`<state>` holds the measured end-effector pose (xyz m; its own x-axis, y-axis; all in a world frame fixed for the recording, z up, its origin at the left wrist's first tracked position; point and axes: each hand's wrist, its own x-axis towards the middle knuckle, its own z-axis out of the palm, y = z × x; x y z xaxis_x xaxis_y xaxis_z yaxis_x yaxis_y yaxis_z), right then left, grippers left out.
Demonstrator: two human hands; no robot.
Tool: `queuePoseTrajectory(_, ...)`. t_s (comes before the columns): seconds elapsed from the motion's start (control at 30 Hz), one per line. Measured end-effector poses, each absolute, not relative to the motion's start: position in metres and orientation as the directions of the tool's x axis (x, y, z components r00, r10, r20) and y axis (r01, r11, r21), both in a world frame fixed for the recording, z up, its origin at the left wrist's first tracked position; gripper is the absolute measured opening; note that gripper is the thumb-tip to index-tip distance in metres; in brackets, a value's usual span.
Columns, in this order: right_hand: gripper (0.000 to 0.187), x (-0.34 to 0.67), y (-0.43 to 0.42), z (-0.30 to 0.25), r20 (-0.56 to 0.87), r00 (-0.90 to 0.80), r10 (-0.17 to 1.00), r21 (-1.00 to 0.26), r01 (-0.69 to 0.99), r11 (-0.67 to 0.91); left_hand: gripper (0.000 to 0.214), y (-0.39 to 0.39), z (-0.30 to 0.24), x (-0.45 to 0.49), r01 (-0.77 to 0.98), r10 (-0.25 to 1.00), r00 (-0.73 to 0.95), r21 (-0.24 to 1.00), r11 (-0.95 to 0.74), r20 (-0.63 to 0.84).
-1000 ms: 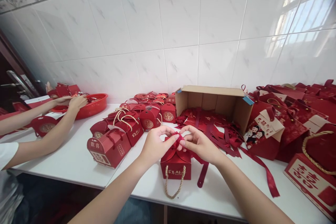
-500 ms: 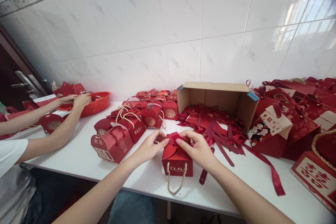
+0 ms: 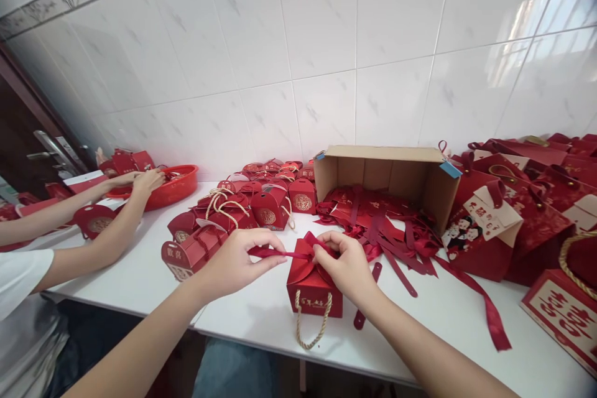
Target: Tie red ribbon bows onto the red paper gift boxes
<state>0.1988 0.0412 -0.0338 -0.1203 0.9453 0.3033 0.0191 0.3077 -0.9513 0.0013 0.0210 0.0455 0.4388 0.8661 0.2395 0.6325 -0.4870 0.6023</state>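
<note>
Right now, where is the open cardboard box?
In the head view, the open cardboard box stands right of centre by the tiled wall, between small red boxes and red gift bags.

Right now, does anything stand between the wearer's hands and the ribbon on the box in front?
Nothing visible does: the left hand pinches the red ribbon beside the red box, and the right hand holds it over the box top. The loose strips lie off to the right.

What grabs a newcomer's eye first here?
Front and centre, a red gift box with a rope handle; the left hand and right hand hold a red ribbon at its top. Behind it to the right, red strips heap at the mouth of a cardboard carton. Far left, a co-worker's hands are at a red basin.
</note>
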Motion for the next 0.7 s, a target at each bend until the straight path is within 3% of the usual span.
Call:
queuePoseTrajectory(0.07, 0.012, 0.200, 0.042, -0.033, 0.308, -0.127, 0.943, -0.948, 0.041, 0.315, 0.013, 0.015, 0.060, 0.006, 0.641, 0.731, 0.588, 0.353, -0.682, 0.345)
queuePoseTrajectory(0.13, 0.013, 0.201, 0.042, -0.031, 0.326, -0.166, 0.931, -0.941, 0.041, 0.337, 0.016, 0.015, 0.072, 0.013, 0.589, 0.630, 0.683, 0.232, -0.774, 0.370)
queuePoseTrajectory(0.33, 0.017, 0.202, 0.037, -0.030, 0.448, -0.344, 0.825, -0.863, 0.076, 0.500, 0.014, 0.047, 0.078, 0.048, 0.548, 0.578, 0.750, 0.189, -0.815, 0.321)
queuePoseTrajectory(0.43, 0.032, 0.200, 0.038, -0.032, 0.406, -0.296, 0.864, -0.891, 0.081, 0.447, 0.013, 0.063, 0.070, 0.060, 0.683, 0.678, 0.616, 0.156, -0.713, 0.402)
queuePoseTrajectory(0.5, 0.035, 0.199, 0.039, -0.033, 0.399, -0.299, 0.867, -0.899, 0.058, 0.434, 0.012, 0.063, 0.063, 0.060, 0.800, 0.736, 0.413, 0.172, -0.574, 0.536)
queuePoseTrajectory(0.57, 0.037, 0.200, 0.040, -0.034, 0.402, -0.306, 0.863, -0.899, 0.047, 0.436, 0.020, 0.056, 0.056, 0.054, 0.842, 0.778, 0.287, 0.240, -0.483, 0.559)
queuePoseTrajectory(0.7, 0.037, 0.202, 0.041, -0.035, 0.411, -0.321, 0.853, -0.896, 0.029, 0.442, 0.028, 0.034, 0.041, 0.038, 0.739, 0.919, 0.333, 0.546, -0.394, 0.213)
